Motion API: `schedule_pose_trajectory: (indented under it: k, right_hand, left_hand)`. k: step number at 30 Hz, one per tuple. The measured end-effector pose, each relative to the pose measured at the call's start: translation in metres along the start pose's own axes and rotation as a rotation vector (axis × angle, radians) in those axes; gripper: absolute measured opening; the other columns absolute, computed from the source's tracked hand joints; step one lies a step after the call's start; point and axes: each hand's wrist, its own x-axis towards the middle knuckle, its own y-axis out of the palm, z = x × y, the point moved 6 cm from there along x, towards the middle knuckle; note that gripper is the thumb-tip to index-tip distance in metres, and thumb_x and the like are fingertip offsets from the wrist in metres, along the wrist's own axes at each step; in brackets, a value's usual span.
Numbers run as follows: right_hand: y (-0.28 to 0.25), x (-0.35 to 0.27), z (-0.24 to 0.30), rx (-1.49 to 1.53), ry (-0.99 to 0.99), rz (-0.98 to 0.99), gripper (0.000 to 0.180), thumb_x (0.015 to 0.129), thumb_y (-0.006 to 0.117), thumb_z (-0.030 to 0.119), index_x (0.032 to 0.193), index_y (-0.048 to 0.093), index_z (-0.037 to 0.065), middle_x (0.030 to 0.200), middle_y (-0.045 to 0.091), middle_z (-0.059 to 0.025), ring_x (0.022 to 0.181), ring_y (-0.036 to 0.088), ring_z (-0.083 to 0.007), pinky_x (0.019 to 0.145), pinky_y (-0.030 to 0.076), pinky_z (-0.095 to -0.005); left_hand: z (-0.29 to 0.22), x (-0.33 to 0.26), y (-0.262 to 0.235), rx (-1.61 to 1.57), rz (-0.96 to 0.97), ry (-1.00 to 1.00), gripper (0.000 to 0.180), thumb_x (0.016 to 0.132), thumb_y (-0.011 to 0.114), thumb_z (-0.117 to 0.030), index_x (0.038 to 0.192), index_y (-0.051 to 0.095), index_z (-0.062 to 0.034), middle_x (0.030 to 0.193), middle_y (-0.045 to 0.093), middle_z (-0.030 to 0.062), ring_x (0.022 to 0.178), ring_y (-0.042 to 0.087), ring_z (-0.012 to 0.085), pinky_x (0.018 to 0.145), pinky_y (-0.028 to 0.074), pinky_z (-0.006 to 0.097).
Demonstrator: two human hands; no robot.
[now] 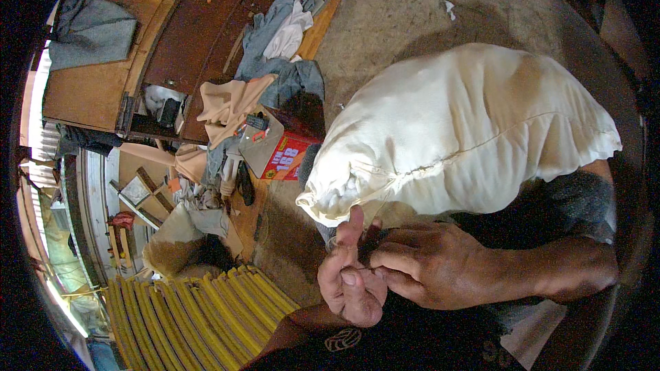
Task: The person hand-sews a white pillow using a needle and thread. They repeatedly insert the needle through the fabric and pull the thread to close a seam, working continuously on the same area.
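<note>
- At the lower middle, in front of a dark shirt (426, 340), the person's left hand (352, 282) has its index finger raised to the near edge of the cushion's open end, the thumb and other fingers bent; whether it grips anything I cannot tell.
- Just beside it, the right hand (436, 264) has its fingers bunched narrowly together against the left hand; anything pinched between them is too small to make out.
- Just beyond the hands, a plump off-white cloth cushion (467, 124) lies over the dark-clothed legs (550, 206), a seam along it, white fluffy filling (349, 187) showing at its left end.
- To the left, near the person, stands a row of yellow slats (199, 309).
- Farther off, a red box with a pale top (294, 151) stands beside draped tan cloth (230, 102).
- Beyond, a brown wooden cabinet (196, 34).
</note>
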Motion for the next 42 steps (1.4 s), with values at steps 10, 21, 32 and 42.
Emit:
schedule_pose_trajectory:
  k: [10, 21, 32, 42]
  right_hand:
    - [-0.117, -0.014, -0.008, 0.244, 0.198, -0.290, 0.018, 0.090, 0.071, 0.008, 0.107, 0.066, 0.004, 0.092, 0.070, -0.0114, 0.086, 0.068, -0.0233, 0.078, 0.054, -0.0348]
    - [-0.171, -0.050, -0.004, 0.318, 0.289, -1.022, 0.028, 0.097, 0.066, 0.013, 0.122, 0.065, 0.001, 0.097, 0.068, -0.0075, 0.086, 0.067, -0.0164, 0.070, 0.053, -0.0300]
    - [-0.093, 0.005, -0.046, 0.598, 0.284, -0.514, 0.021, 0.102, 0.064, 0.016, 0.112, 0.073, -0.001, 0.095, 0.069, -0.0051, 0.087, 0.064, -0.0101, 0.069, 0.054, -0.0266]
    - [-0.070, 0.017, -0.053, 0.402, 0.316, -0.465, 0.018, 0.103, 0.061, 0.008, 0.112, 0.071, -0.003, 0.103, 0.071, -0.0084, 0.097, 0.064, -0.0109, 0.085, 0.051, -0.0267]
  left_hand:
    - [0.004, -0.026, -0.065, 0.452, 0.344, -0.605, 0.059, 0.105, 0.056, -0.027, 0.151, 0.037, 0.0053, 0.142, 0.057, 0.0277, 0.131, 0.057, 0.0372, 0.115, 0.039, 0.052]
    - [-0.041, 0.019, -0.120, 1.097, -0.264, -0.331, 0.020, 0.101, 0.063, -0.013, 0.114, 0.067, 0.0022, 0.084, 0.068, 0.0095, 0.081, 0.065, 0.0184, 0.076, 0.052, 0.029]
    - [0.033, 0.106, -0.006, 1.272, 0.654, 0.109, 0.029, 0.079, 0.076, 0.000, 0.108, 0.076, -0.0051, 0.114, 0.071, 0.0111, 0.112, 0.063, 0.0321, 0.101, 0.048, 0.043]
    - [0.030, 0.100, -0.011, 1.257, 0.595, 0.098, 0.019, 0.078, 0.079, 0.002, 0.096, 0.074, -0.0026, 0.102, 0.067, 0.0105, 0.104, 0.063, 0.0323, 0.091, 0.051, 0.042]
